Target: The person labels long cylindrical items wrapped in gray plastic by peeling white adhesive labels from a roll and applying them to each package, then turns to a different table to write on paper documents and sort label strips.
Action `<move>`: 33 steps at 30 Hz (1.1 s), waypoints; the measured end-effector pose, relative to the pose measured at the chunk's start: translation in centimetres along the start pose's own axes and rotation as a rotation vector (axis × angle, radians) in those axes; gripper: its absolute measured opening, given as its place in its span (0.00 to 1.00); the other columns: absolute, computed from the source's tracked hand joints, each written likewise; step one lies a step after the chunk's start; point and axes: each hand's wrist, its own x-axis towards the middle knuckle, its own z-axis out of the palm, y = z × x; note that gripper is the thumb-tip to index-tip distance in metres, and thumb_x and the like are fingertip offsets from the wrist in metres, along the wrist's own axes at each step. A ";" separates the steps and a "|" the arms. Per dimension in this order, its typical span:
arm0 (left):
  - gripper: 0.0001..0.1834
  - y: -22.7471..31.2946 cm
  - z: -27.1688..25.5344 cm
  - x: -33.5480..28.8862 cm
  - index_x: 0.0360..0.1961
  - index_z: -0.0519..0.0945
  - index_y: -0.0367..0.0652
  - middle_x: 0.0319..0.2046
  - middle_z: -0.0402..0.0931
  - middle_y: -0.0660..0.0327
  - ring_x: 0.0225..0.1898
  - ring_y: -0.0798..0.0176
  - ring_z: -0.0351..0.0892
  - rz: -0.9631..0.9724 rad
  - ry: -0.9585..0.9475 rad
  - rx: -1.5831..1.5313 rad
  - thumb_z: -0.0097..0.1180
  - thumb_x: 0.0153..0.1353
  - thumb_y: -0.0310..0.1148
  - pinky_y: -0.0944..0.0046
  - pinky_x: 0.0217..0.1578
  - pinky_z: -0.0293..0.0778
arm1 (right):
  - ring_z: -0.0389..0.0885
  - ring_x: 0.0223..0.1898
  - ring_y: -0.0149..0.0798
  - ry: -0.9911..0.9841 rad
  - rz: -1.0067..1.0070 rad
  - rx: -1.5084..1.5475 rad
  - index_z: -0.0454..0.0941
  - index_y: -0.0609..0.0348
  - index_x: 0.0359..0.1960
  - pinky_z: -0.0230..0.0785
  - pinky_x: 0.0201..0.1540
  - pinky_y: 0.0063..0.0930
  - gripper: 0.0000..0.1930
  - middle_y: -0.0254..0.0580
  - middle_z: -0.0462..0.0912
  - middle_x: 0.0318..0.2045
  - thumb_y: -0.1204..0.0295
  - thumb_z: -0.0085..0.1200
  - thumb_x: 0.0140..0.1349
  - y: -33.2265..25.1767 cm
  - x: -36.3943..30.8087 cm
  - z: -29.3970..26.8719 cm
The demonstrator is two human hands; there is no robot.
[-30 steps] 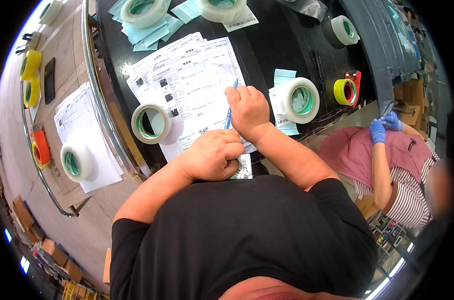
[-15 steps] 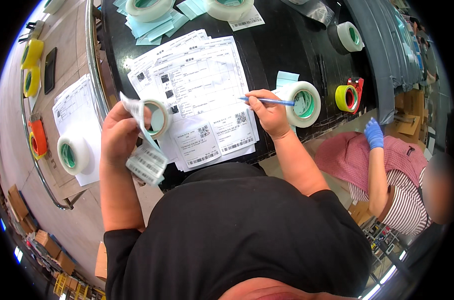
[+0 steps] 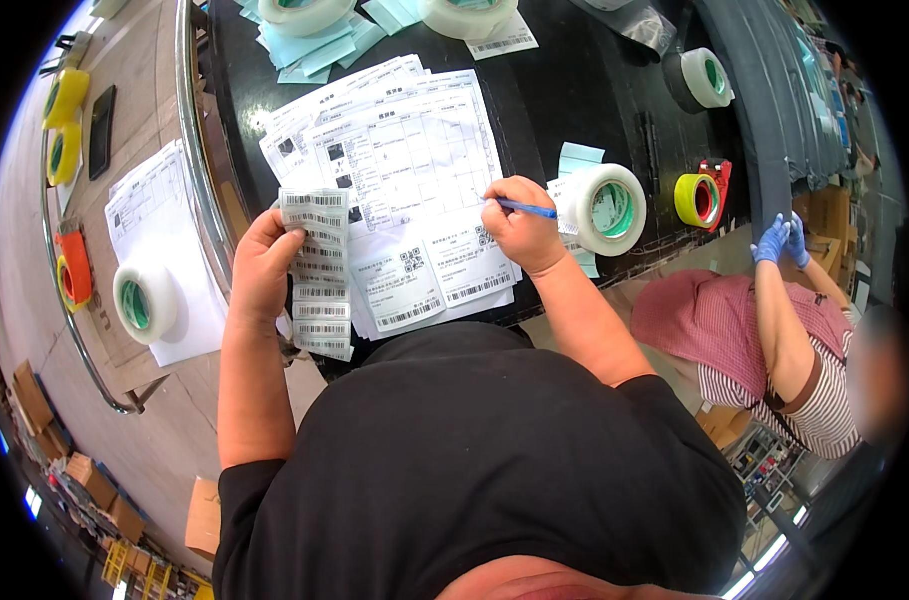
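Observation:
Pinched at its upper left edge, a strip of barcode labels (image 3: 322, 275) hangs flat and face up from my left hand (image 3: 264, 262). It covers the left side of the printed sheets (image 3: 414, 150), which lie overlapped on the black table (image 3: 564, 90). My right hand (image 3: 523, 228) is closed round a blue pen (image 3: 527, 208), over the right edge of the sheets. Two white labels with square codes, a left label (image 3: 399, 285) and a right label (image 3: 466, 262), lie at the near end of the papers. The pen's tip is hidden by my fingers.
Right of my hand stands a clear tape roll (image 3: 614, 210), with a yellow tape roll in a red dispenser (image 3: 699, 200) beyond. Pale blue sheets (image 3: 314, 50) lie at the back. A metal rail (image 3: 196, 130) borders a cart at left. A blue-gloved co-worker (image 3: 774, 300) is at right.
My left hand has turned the label strip from folded and edge-on to hanging flat, barcodes up. My right hand has shifted slightly left with the pen. The co-worker's hands have come together.

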 end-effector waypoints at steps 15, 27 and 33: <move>0.09 -0.6 -0.5 0.2 0.44 0.79 0.36 0.39 0.82 0.61 0.39 0.70 0.79 0.037 0.013 0.004 0.51 0.65 0.24 0.67 0.44 0.75 | 0.82 0.38 0.48 -0.113 -0.300 -0.062 0.81 0.58 0.44 0.74 0.43 0.37 0.14 0.43 0.84 0.35 0.77 0.64 0.54 -2.8 -4.4 -0.7; 0.09 -0.5 -0.3 0.1 0.44 0.80 0.36 0.39 0.82 0.63 0.38 0.72 0.78 0.039 0.021 0.010 0.51 0.65 0.24 0.70 0.42 0.74 | 0.82 0.31 0.43 0.117 0.122 0.025 0.81 0.63 0.34 0.75 0.37 0.32 0.06 0.45 0.83 0.29 0.76 0.57 0.56 -1.5 -4.6 0.1; 0.09 -0.6 -0.4 0.1 0.44 0.80 0.36 0.39 0.82 0.63 0.38 0.73 0.78 0.041 0.028 0.024 0.51 0.65 0.24 0.70 0.42 0.73 | 0.80 0.25 0.46 0.150 0.011 -0.006 0.81 0.61 0.30 0.74 0.31 0.34 0.05 0.46 0.80 0.22 0.78 0.56 0.50 -1.5 -3.9 0.3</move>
